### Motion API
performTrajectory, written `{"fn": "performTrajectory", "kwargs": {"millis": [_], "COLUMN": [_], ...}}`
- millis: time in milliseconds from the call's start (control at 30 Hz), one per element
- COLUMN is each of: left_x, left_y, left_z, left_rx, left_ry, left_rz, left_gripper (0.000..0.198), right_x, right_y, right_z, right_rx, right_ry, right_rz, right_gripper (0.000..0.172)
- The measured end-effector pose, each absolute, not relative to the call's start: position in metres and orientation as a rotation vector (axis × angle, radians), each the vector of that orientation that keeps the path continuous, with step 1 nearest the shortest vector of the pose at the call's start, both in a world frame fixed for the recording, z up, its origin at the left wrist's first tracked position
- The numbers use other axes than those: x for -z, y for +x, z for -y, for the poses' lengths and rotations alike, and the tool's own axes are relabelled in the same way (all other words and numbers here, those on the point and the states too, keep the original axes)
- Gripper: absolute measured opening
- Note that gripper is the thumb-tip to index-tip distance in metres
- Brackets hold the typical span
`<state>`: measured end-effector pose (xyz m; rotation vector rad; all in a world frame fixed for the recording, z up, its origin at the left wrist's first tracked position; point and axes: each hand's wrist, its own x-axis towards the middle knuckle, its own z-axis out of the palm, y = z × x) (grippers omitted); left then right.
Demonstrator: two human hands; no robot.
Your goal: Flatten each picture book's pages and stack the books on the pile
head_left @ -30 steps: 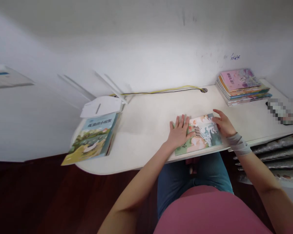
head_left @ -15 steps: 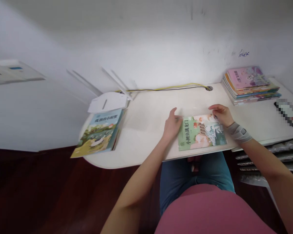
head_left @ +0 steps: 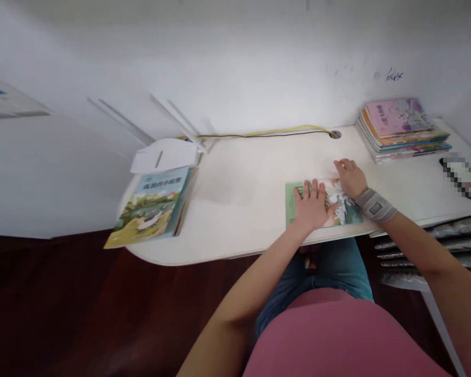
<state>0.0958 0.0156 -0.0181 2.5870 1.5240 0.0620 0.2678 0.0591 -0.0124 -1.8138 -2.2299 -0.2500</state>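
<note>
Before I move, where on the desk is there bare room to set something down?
Widest: the desk between the left books and green book, cables behind. Smaller: a patch between the right hand, right stack and phone. Crowded: the left end, with router and left books close together, and the green book, under the left hand.
</note>
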Motion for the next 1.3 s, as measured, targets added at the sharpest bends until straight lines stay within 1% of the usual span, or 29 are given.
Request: {"fn": "performTrajectory", "kwargs": {"millis": [67, 100, 200, 300, 433, 533, 700, 833, 900, 1000, 1067, 1167, 1200, 1233, 1300], "left_x": [0.016, 0.014, 0.014, 0.017, 0.021, 0.023, 0.022, 0.017, 0.015, 0.012, 0.01, 0.009, 0.008, 0.008, 0.006], "left_y": [0.095, 0.093, 0.085, 0.067, 0.036, 0.024, 0.025, 0.023, 0.019, 0.014, 0.012, 0.012, 0.013, 0.013, 0.013], "left_z": [-0.018, -0.02, -0.024, -0.03, -0.037, -0.04, -0.046, -0.048, -0.049, -0.054, -0.059, -0.066, -0.068, -0.07, -0.074], "left_rx": [-0.062, -0.073, -0.143, -0.155, -0.078, -0.102, -0.306, -0.379, -0.488, -0.774, -0.925, -0.956, -0.939, -0.927, -0.909], "left_ry": [2.578, 2.582, 2.608, 2.586, 2.424, 2.419, 2.43, 2.365, 2.272, 1.963, 1.677, 1.383, 1.343, 1.321, 1.287], "left_rz": [-1.538, -1.538, -1.515, -1.525, -1.694, -1.716, -1.837, -1.85, -1.797, -1.689, -1.559, -1.249, -1.153, -1.076, -0.994], "left_gripper": [0.074, 0.069, 0.059, 0.06, 0.065, 0.063, 0.053, 0.044, 0.036, 0.029, 0.036, 0.066, 0.072, 0.074, 0.066], "right_x": [0.008, 0.008, 0.016, 0.027, 0.029, 0.027, 0.025, 0.026, 0.027, 0.03, 0.03, 0.029, 0.028, 0.027, 0.024], "right_y": [0.254, 0.247, 0.235, 0.239, 0.252, 0.253, 0.249, 0.248, 0.248, 0.249, 0.251, 0.253, 0.253, 0.254, 0.256], "right_z": [-0.051, -0.046, -0.03, -0.021, -0.024, -0.028, -0.031, -0.032, -0.032, -0.034, -0.035, -0.037, -0.037, -0.038, -0.039], "right_rx": [0.365, 0.373, 0.242, 0.136, 0.109, 0.112, 0.113, 0.102, 0.102, 0.113, 0.105, 0.091, 0.095, 0.1, 0.096], "right_ry": [-1.771, -1.737, -1.69, -1.708, -1.676, -1.647, -1.681, -1.68, -1.669, -1.643, -1.642, -1.644, -1.637, -1.626, -1.598], "right_rz": [2.26, 2.284, 2.397, 2.467, 2.516, 2.511, 2.391, 2.36, 2.357, 2.339, 2.298, 2.23, 2.218, 2.213, 2.2], "right_gripper": [0.047, 0.046, 0.051, 0.06, 0.065, 0.062, 0.05, 0.047, 0.047, 0.048, 0.046, 0.04, 0.039, 0.037, 0.034]}}
